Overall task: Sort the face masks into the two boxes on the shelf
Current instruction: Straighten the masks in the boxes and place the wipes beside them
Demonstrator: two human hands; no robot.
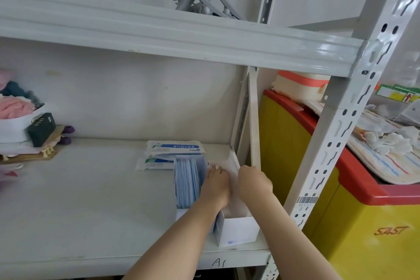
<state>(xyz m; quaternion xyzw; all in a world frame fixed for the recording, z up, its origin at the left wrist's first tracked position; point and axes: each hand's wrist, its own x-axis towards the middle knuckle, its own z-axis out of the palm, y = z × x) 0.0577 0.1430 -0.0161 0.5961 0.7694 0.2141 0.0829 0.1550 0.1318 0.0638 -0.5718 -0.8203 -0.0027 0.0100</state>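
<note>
Left hand (216, 183) reaches down into the right box (236, 231), with the fingers bent out of sight, so I cannot tell its grip. Right hand (254, 180) sits over the same box's far right side with its fingers curled under; whether they hold anything is hidden. Touching this box on its left is the left box (181, 214), packed with blue masks (187, 183) standing on edge. Farther back and left of the right box are two sealed mask packs (175, 148), stacked flat on the shelf (91, 200).
</note>
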